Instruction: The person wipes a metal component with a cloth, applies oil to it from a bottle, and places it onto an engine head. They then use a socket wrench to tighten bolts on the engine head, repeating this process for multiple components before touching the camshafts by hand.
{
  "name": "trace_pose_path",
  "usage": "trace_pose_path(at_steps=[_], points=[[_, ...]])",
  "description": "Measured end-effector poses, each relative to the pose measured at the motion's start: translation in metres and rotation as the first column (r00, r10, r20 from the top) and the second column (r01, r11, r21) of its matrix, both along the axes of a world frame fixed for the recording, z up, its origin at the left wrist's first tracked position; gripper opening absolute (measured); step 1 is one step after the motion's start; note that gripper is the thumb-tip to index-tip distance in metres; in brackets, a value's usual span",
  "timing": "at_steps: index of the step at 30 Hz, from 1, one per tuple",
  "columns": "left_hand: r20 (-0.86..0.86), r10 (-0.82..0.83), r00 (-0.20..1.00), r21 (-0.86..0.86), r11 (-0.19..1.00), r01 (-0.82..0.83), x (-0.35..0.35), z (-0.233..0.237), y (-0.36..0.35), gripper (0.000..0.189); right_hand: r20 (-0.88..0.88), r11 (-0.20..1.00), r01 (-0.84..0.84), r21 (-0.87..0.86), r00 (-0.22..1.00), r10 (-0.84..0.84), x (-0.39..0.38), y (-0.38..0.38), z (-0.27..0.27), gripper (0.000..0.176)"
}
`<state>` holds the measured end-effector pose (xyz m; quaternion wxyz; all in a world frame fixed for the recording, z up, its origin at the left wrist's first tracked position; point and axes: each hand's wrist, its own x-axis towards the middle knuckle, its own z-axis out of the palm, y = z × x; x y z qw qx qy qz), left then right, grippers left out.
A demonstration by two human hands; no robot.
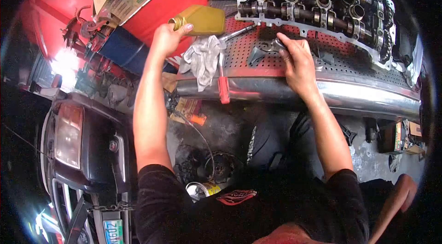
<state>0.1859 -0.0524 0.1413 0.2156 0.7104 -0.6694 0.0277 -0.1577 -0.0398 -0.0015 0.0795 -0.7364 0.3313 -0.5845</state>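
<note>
Left hand (171, 39), fingers clamped around neck of golden bottle (207, 19), body tipped sideways above desk (258, 72), grip apparently meant to steer its mouth. Right hand (298, 62), fingers curled close to metal tool (274, 45); whether they clamp it, cannot tell. Pale rag (202, 60) bunched beside red handle (223, 90), which overhangs edge, likely easy to grab. Engine cylinder head (317, 4) beyond right hand, camshafts up, probably for access.

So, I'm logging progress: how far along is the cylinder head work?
The cylinder head already looks uncovered, its camshafts exposed. The left hand holds a gold plastic bottle; the right hand grips an unclear metallic piece. Fitting a cover probably remains; none is on.
</note>
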Motion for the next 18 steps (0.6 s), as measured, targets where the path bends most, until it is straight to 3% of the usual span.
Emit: trace_pose_path(at_steps=[1, 4, 5, 8, 11, 18], points=[[-0.001, -0.009, 1.0, -0.122, 0.993, 0.008, 0.0, -0.013, 0.009, 0.05, 0.003, 1.0, -0.001, -0.013, 1.0, 0.001, 0.0, 0.0, 0.0, 0.045], [0.0, 0.098, 0.995, -0.226, 0.969, -0.095, -0.004, -0.028, 0.016, 0.05, 0.091, 0.996, -0.012, 0.09, 0.996, 0.004, 0.001, 0.004, 0.001, 0.049], [-0.027, 0.078, 0.997, -0.261, 0.962, -0.082, -0.002, -0.03, 0.012, 0.051, 0.143, 0.982, -0.023, 0.187, 0.99, -0.004, 0.001, 0.001, -0.002, 0.049], [0.058, 0.082, 0.995, -0.411, 0.91, -0.051, -0.002, -0.029, 0.009, 0.05, 0.157, 0.979, -0.043, 0.2, 0.988, 0.011, -0.001, -0.007, -0.007, 0.045], [0.027, 0.1, 0.995, -0.448, 0.891, -0.077, 0.002, -0.028, 0.004, 0.054, 0.333, 0.936, -0.146, 0.32, 0.942, 0.034, 0.001, -0.003, -0.01, 0.037], [0.028, 0.05, 0.998, -0.55, 0.835, -0.026, 0.011, -0.04, -0.006, 0.058, 0.368, 0.886, -0.199, 0.419, 0.929, 0.035, -0.003, -0.007, -0.013, 0.035]])
